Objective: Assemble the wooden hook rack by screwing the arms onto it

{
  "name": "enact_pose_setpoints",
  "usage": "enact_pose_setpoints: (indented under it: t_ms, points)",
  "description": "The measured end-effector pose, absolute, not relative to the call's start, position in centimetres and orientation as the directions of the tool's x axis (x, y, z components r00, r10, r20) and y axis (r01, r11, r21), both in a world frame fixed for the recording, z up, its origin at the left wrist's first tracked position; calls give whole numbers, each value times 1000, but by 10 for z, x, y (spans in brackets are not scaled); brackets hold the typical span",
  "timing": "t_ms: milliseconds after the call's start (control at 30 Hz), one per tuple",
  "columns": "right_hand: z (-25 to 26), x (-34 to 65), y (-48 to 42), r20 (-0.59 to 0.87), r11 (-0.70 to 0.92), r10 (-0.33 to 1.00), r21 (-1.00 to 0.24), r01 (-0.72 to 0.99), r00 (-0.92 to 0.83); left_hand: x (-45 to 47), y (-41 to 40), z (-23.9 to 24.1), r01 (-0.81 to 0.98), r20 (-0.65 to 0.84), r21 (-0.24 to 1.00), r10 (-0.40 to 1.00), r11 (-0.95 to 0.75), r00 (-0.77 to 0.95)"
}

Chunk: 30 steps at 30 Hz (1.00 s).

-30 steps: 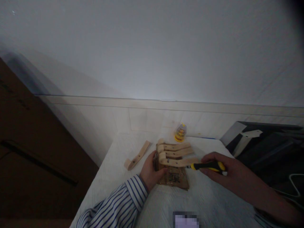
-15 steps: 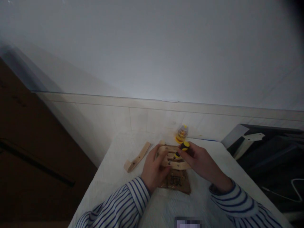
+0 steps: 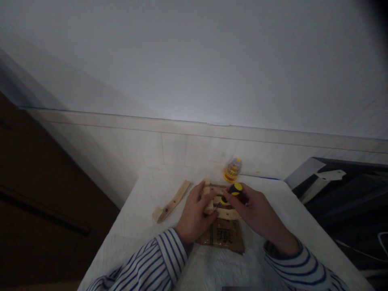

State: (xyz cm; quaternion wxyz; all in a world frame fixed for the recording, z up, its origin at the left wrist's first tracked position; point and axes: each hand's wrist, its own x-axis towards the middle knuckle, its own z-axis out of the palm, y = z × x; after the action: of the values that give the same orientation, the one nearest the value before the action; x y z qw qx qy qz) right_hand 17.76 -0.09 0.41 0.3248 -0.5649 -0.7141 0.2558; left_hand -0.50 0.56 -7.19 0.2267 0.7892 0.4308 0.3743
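Note:
My right hand [image 3: 256, 206] is closed around a black and yellow screwdriver [image 3: 236, 188], its tip slanting down and left to a wooden frame. That frame [image 3: 229, 214], of pale slats with small holes, is gripped at its left side by my left hand [image 3: 195, 214]. Under the frame lies a brown printed packet [image 3: 224, 236] on the white-covered table. A separate bent wooden piece [image 3: 172, 203] with dark holes rests to the left of my left hand. My fingers hide part of the frame, and the exact contact of the screwdriver's tip is too small to tell.
Behind the frame, near the wall, stands a clear container with a yellow base [image 3: 233, 171]. The white table [image 3: 127, 242] reaches back to the wall [image 3: 194, 149]. Dark equipment with a pale bracket [image 3: 332, 176] is on the right, a brown wooden panel [image 3: 45, 210] on the left.
The view has shifted slightly. Both hands keep their hold on the frame and the screwdriver, with the screwdriver's tip still at the frame's left part.

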Motion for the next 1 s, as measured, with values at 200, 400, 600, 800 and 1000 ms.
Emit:
enact_pose_setpoints:
  t_ms: [200, 400, 600, 800, 1000]
  points:
    - [2, 179, 0, 171, 240, 971, -709, 663, -169, -5, 11, -67, 506, 395, 666, 835, -548, 385]
    - [2, 180, 0, 195, 249, 968, -686, 684, -157, -5, 15, -59, 539, 372, 631, 828, -557, 420]
    - [0, 181, 1, 167, 231, 973, -694, 682, -159, -3, 19, -56, 543, 324, 657, 847, -522, 422]
    - [-2, 181, 3, 188, 258, 966, -689, 677, -176, -1, 21, -58, 537, 330, 662, 846, -524, 419]
    - [0, 179, 2, 179, 248, 969, -687, 683, -171, -2, 22, -56, 547, 320, 649, 842, -528, 434]
